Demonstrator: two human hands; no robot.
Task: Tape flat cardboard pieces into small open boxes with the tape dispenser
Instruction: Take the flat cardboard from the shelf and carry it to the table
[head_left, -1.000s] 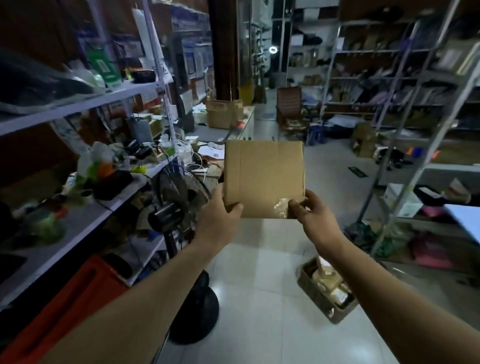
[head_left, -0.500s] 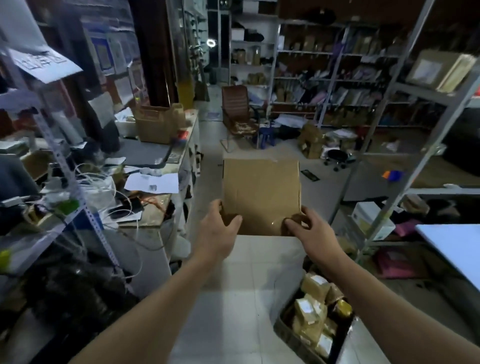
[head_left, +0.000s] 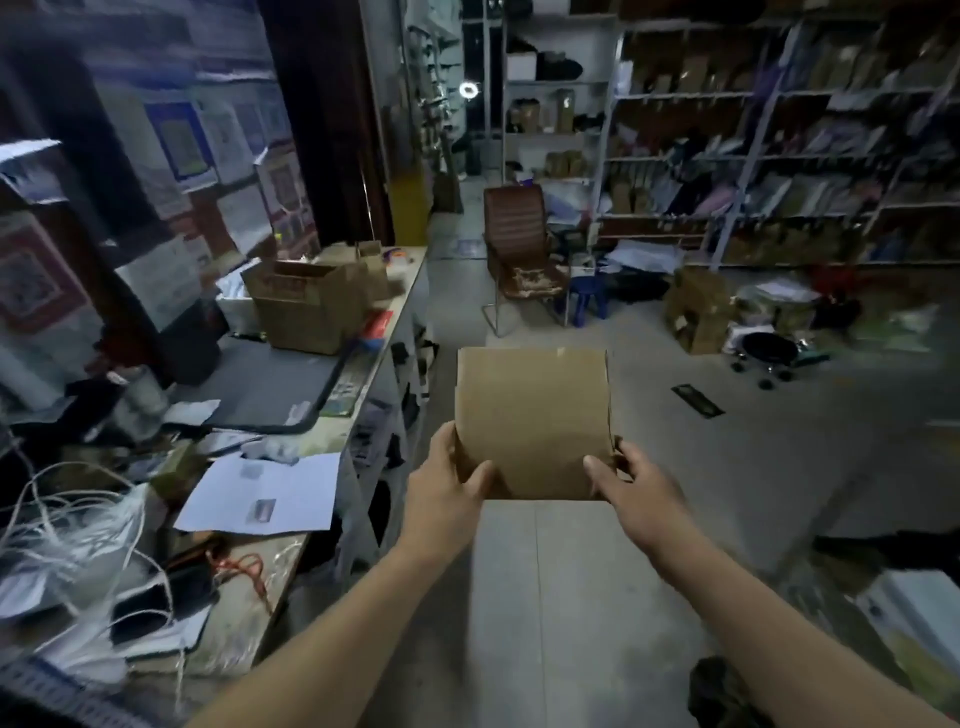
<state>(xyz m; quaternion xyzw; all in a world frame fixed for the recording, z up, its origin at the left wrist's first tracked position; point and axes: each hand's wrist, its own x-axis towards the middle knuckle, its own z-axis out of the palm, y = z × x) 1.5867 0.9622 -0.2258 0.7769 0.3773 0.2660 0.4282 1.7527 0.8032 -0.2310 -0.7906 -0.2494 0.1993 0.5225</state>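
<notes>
A small brown cardboard box is held out in front of me above the floor, its broad face toward the camera. My left hand grips its lower left corner, thumb on the front face. My right hand grips the lower right corner the same way, thumb on the front and fingers behind. No tape dispenser shows in this view.
A cluttered desk runs along the left with papers, white cords, a grey mat and an open carton. Ahead stand a brown chair, a blue stool, floor boxes and metal shelving.
The view has swung right and forward, past the fan and shelf, along the desk. The box has sunk lower in view, still in both hands. The crate of packets has left the view.
</notes>
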